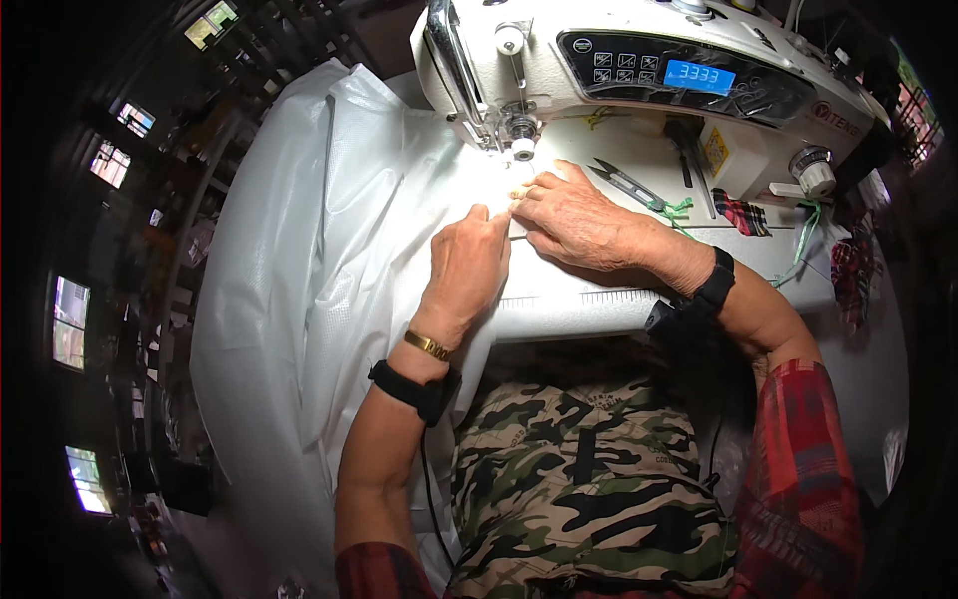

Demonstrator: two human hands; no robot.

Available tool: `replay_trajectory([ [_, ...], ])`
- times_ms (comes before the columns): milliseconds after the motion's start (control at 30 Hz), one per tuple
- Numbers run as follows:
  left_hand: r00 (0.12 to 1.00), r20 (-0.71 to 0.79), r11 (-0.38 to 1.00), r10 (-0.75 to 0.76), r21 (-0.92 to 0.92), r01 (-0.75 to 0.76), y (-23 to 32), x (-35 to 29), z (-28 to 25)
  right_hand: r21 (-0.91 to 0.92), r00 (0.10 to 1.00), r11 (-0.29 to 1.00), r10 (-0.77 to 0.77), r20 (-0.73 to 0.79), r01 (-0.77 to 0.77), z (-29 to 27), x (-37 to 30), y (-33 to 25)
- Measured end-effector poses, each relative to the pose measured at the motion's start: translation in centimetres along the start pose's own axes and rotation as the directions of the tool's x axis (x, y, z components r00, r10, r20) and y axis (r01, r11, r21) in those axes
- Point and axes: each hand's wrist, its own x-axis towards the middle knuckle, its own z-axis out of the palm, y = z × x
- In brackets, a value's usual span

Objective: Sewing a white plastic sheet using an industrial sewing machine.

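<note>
A large sheet of white translucent fabric (pixel 329 230) lies across the sewing table and hangs off its left side. My left hand (pixel 464 265) rests on it with the fingers curled, pinching its edge just in front of the needle. My right hand (pixel 579 220) lies flat on the same edge, fingertips touching the left hand's. Both hands sit a little below the presser foot (pixel 521 148) of a white sewing machine (pixel 639 80).
Thread snips (pixel 627 187) lie on the machine bed right of my hand, beside a checked fabric scrap (pixel 743 213). A lit blue display (pixel 699 77) is on the machine's head. The table's front edge (pixel 579 314) carries a ruler strip. My camouflage-clad lap (pixel 589 489) is below.
</note>
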Motion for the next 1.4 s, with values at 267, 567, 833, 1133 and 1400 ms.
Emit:
replay_trajectory([
  [267, 0.996, -0.076, 0.998, -0.056, -0.031, 0.054, 0.1, 1.4, 1.0, 0.108, 0.992, 0.988, 0.101, 0.078, -0.11, -0.5, 0.2, 0.4],
  [567, 0.994, -0.092, 0.998, -0.051, -0.047, 0.047, 0.3, 1.1, 1.1, 0.452, 0.956, 0.854, 0.293, -0.005, -0.259, 0.1, 0.6, 2.6],
  [833, 0.993, -0.086, 0.996, -0.081, -0.048, 0.077, -0.1, 1.7, 1.5, 0.546, 0.941, 0.789, 0.338, -0.003, -0.282, 0.7, 0.7, 3.1],
  [1133, 0.992, -0.103, 0.995, -0.07, -0.073, 0.063, -0.1, 2.0, 1.8, 0.876, 0.798, 0.443, 0.59, -0.124, -0.192, 2.3, 2.0, 4.3],
  [1400, 0.993, -0.099, 0.994, -0.062, -0.099, 0.052, 0.3, 1.6, 1.4, 0.907, 0.769, 0.403, 0.617, -0.168, -0.126, 3.2, 2.3, 5.0],
])
